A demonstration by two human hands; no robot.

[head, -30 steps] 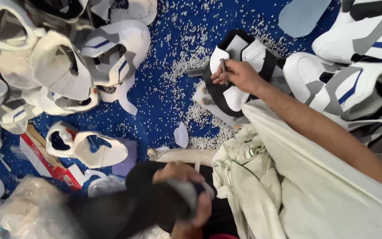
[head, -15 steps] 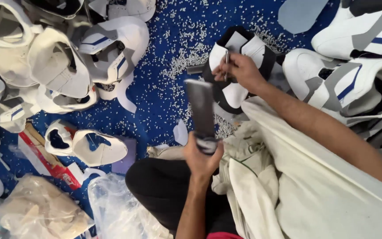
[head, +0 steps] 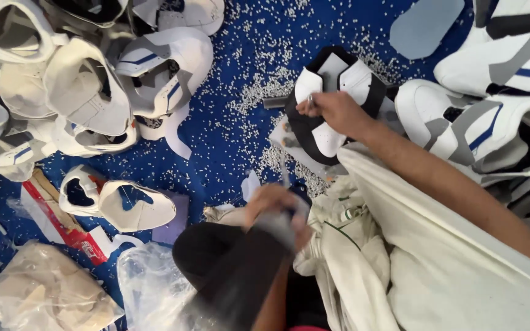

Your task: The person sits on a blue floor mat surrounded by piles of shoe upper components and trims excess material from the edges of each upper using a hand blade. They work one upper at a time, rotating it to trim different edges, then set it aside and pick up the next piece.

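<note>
My right hand [head: 332, 110] reaches forward and pinches the white-and-black shoe upper [head: 329, 98] lying on the blue floor, with a small metal tool between its fingers. My left hand [head: 274, 205] is low near my lap, shut on a dark flat strip [head: 246, 270] that is blurred by motion and points down toward me. Cream cloth [head: 412, 263] covers my lap and right side.
A heap of white, grey and blue shoe uppers [head: 81, 92] fills the upper left, another pile [head: 498, 104] the right. Single upper [head: 118, 202], red-and-white box [head: 62, 227], clear plastic bags [head: 44, 294] at lower left. White pellets [head: 246, 92] scatter over the blue floor.
My left hand has swung the dark strip down from upright above my lap to low and pointing toward me. My right hand stays on the shoe upper.
</note>
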